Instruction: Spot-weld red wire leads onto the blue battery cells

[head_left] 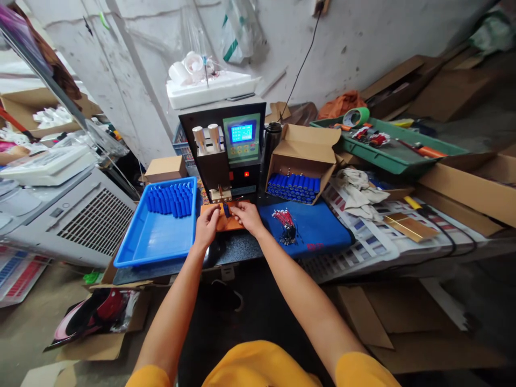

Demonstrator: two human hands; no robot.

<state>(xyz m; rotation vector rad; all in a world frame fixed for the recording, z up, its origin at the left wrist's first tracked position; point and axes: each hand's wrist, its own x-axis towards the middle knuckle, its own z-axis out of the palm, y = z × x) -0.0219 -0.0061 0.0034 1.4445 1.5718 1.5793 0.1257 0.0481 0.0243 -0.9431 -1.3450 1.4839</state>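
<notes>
My left hand (207, 222) and my right hand (246, 216) meet over an orange pad (224, 224) in front of a black spot-welding machine (226, 150). Between the fingertips of both hands sits a small blue battery cell (226, 210), just below the machine's electrodes (220, 193). Both hands pinch the cell from either side. A blue tray (159, 242) to the left holds a row of blue cells (170, 199). An open cardboard box (300, 161) to the right holds more blue cells. A bundle of red-tipped wires (285, 224) lies on a blue mat (318, 231).
A green tray (387, 148) of tools stands at the back right. Cardboard sheets, a cloth (357, 185) and printed sheets cover the right side. A white air cooler (68, 215) stands at the left. A small brown box (165, 168) sits behind the blue tray.
</notes>
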